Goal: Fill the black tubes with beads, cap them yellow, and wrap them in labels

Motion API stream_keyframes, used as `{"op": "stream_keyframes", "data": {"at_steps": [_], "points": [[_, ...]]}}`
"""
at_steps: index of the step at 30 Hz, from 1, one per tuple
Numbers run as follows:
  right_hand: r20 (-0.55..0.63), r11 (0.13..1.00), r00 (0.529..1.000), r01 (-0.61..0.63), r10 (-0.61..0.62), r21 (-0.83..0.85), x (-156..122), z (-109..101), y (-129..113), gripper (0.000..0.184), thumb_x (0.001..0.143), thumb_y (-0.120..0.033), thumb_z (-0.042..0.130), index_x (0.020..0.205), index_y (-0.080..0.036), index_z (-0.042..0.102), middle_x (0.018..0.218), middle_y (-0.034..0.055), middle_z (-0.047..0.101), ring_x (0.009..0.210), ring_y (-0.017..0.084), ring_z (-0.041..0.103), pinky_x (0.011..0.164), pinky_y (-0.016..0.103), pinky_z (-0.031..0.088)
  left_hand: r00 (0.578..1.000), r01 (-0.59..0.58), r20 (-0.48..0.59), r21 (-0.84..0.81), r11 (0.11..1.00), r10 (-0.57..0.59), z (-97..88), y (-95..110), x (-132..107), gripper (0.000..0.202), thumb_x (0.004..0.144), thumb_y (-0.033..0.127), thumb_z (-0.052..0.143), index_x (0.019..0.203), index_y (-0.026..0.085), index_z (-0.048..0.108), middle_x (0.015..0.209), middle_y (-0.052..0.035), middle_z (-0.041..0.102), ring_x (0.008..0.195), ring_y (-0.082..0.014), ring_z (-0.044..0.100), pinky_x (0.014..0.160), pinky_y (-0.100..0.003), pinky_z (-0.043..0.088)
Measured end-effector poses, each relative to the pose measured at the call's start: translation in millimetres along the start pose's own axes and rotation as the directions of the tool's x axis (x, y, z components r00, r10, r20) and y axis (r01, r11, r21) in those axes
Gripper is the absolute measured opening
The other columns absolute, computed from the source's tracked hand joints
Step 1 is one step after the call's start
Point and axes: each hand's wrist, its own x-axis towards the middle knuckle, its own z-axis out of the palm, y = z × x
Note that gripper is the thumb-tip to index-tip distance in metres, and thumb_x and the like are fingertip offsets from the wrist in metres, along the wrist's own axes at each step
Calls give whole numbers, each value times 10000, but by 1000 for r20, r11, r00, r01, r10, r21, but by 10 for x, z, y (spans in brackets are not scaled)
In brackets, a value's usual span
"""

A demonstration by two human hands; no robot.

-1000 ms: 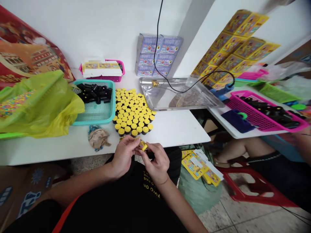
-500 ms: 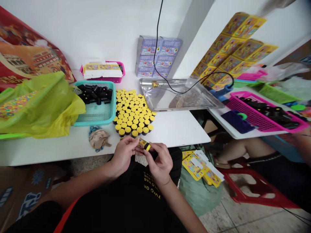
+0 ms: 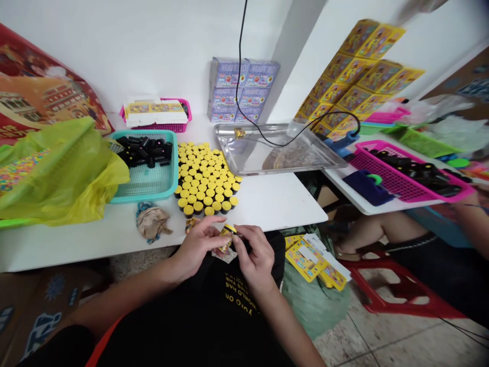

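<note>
A small black canister with a yellow cap and a printed yellow label is held over my lap, just off the table's front edge. My left hand is closed around its left side, thumb across the label. From the other side, my right hand pinches at the cap and label edge; its fingertips partly hide that spot. Beyond my hands stands a dense group of yellow-capped canisters on the white table. A small printed yellow piece lies by my left fingers.
A teal basket holds black canisters, beside a yellow-green bag and a crumpled cloth. Behind are a metal tray, purple boxes and stacked yellow boxes. At right, a person's leg is near a pink basket.
The canister has turned from lying sideways to nearly upright, cap up. My left fingers have shifted around it, and my right fingers stay at its cap end. The view has shifted slightly.
</note>
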Motion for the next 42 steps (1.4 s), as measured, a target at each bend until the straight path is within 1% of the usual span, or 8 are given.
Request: {"op": "stream_keyframes", "data": {"at_steps": [5,13,20,25,28,32,36,42], "points": [[95,992,992,89,-80,-91,-12,-13,-30,544,816,-214,718,1328,-196,535,1070,114,639,940,249,622,737,398,567,999,-47,-8,29,998,47,17,-27,-16,423,744,246,772,1159,201,708,780,5,585,690,-109,559,640,-238,489],[36,985,985,168,-166,-51,11,19,-58,529,765,-141,761,1255,-197,571,963,83,665,819,206,621,662,340,545,994,-85,80,113,990,76,-28,-55,-52,287,792,274,752,1069,218,700,775,15,584,702,-101,541,652,-226,470],[-2,985,985,171,-171,-35,14,44,-61,442,773,-189,763,1183,-191,597,823,42,607,705,182,566,597,325,510,996,0,88,37,999,-3,1,-60,-93,273,797,318,758,1031,192,696,721,21,557,632,-89,534,584,-211,440],[14,990,993,119,-118,-74,6,44,-28,466,780,-191,766,1209,-215,585,979,77,631,852,211,609,711,357,542,999,24,39,-77,997,-21,17,-19,-4,411,764,337,791,1137,207,676,832,-9,624,751,-122,593,668,-241,475],[79,992,995,-77,69,101,6,29,1,425,813,-276,753,1202,-228,590,1004,64,626,868,203,614,719,347,537,1000,-2,6,-74,997,2,2,4,49,357,695,279,841,997,168,685,800,-17,647,735,-131,602,673,-255,465],[252,885,933,-333,258,325,52,-18,47,288,874,-344,696,1135,-230,651,879,18,608,723,153,585,620,292,496,991,96,100,-124,988,-84,-23,27,79,331,638,253,873,865,145,658,771,-29,656,668,-136,589,612,-266,432],[185,904,956,-278,228,324,67,-31,62,223,778,-296,808,962,-231,700,780,-12,569,640,124,504,564,271,428,977,209,81,-254,944,-195,-29,21,98,330,634,278,885,800,151,630,776,-26,652,659,-132,585,614,-265,431],[48,960,983,-184,178,212,66,38,32,305,797,-304,797,1084,-297,697,762,2,561,634,168,515,547,323,448,988,154,15,-273,950,-156,-10,22,124,309,642,268,875,762,161,611,780,-16,646,693,-134,587,664,-262,463]]}}
